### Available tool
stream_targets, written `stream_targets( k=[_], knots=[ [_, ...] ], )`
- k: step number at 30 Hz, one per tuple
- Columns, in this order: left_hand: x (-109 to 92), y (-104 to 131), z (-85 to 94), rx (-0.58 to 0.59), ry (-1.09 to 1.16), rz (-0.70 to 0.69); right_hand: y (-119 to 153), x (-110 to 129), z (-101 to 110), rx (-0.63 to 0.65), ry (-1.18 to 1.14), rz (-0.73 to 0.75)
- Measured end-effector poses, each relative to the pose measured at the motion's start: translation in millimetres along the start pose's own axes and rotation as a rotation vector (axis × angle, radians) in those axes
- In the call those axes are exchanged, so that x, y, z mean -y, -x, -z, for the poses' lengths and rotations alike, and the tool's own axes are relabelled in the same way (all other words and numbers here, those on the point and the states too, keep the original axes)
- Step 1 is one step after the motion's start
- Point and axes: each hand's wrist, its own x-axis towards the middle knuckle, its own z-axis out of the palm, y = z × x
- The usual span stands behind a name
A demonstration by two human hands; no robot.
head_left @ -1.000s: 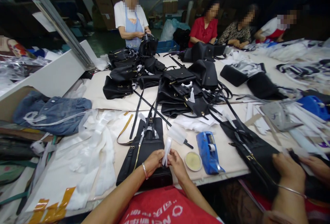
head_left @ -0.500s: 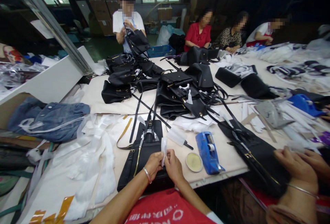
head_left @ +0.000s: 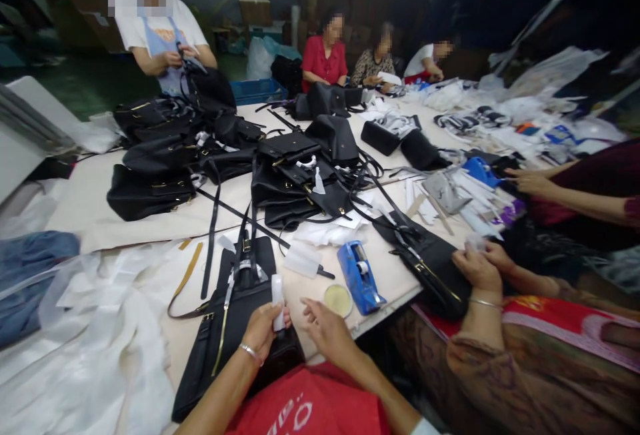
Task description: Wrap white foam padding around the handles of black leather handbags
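My left hand (head_left: 266,331) pinches a folded white translucent strip (head_left: 278,298), which stands upright above the fingers. Below it lies a black backpack (head_left: 235,321) with gold zips and buckles, resting against the red apron (head_left: 310,401). My right hand (head_left: 327,328) is apart from the strip, holding nothing, its fingers stretched out to the left. Just beyond that hand sit a round yellowish disc (head_left: 339,300) and a blue tape dispenser (head_left: 361,278). A loose piece of white translucent sheet (head_left: 303,260) rests past the strip.
Black bags (head_left: 300,181) with long straps are heaped across the table. White wrapping sheets (head_left: 100,335) cover the left side. At right, a co-worker's hands (head_left: 477,265) are over another black bag (head_left: 425,261). Several other people work around the table.
The view has turned to the right. My right hand has let go of the white strip and moved away to the right; the left still holds it.
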Motion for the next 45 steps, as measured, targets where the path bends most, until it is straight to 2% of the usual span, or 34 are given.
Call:
stream_targets(
  k=[3, 4, 5, 7, 9, 11, 14, 18, 21, 25, 28, 31, 34, 36, 38, 41, 43, 45],
  knots=[
    [-1, 0, -2.8, 0.003, -0.033, -0.014, 16, -37, 63, -0.389, 0.234, -0.25],
    [-1, 0, -4.1, 0.014, -0.05, -0.018, 20, -53, 80, -0.471, 0.322, -0.336],
    [0, -1, -5.4, 0.026, -0.069, -0.022, 24, -69, 93, -0.49, 0.385, -0.406],
    [2, -2, -8.0, 0.05, -0.112, -0.035, 30, -99, 108, -0.397, 0.408, -0.517],
    [4, -3, -9.7, 0.061, -0.154, -0.056, 33, -121, 109, -0.259, 0.321, -0.578],
    [5, -3, -10.5, 0.063, -0.185, -0.073, 34, -131, 104, -0.199, 0.222, -0.604],
    [4, -2, -10.9, 0.061, -0.216, -0.089, 34, -130, 100, -0.254, 0.181, -0.605],
    [3, 2, -11.8, 0.048, -0.258, -0.127, 46, -112, 104, -0.352, 0.265, -0.516],
    [3, 2, -11.4, 0.045, -0.263, -0.141, 59, -105, 100, -0.318, 0.197, -0.543],
    [7, -2, -8.3, 0.061, -0.255, -0.127, 68, -116, 86, -0.322, 0.09, -0.662],
    [8, -3, -6.7, 0.081, -0.246, -0.124, 73, -129, 78, -0.317, 0.153, -0.678],
    [7, -2, -7.2, 0.071, -0.242, -0.13, 84, -136, 73, -0.204, 0.301, -0.71],
    [6, -1, -8.8, 0.064, -0.247, -0.14, 87, -124, 65, -0.156, 0.372, -0.682],
    [6, -1, -10.0, 0.059, -0.245, -0.149, 73, -100, 56, -0.18, 0.241, -0.559],
    [7, -1, -11.6, 0.052, -0.241, -0.155, 47, -65, 43, -0.146, -0.015, -0.398],
    [7, 0, -14.4, 0.059, -0.256, -0.159, -1, -12, 17, 0.029, -0.324, -0.201],
    [5, 2, -15.9, 0.068, -0.266, -0.166, -26, 9, 3, 0.112, -0.359, -0.107],
    [4, 5, -16.7, 0.076, -0.277, -0.169, -40, 16, -8, 0.142, -0.288, -0.051]
  ],
)
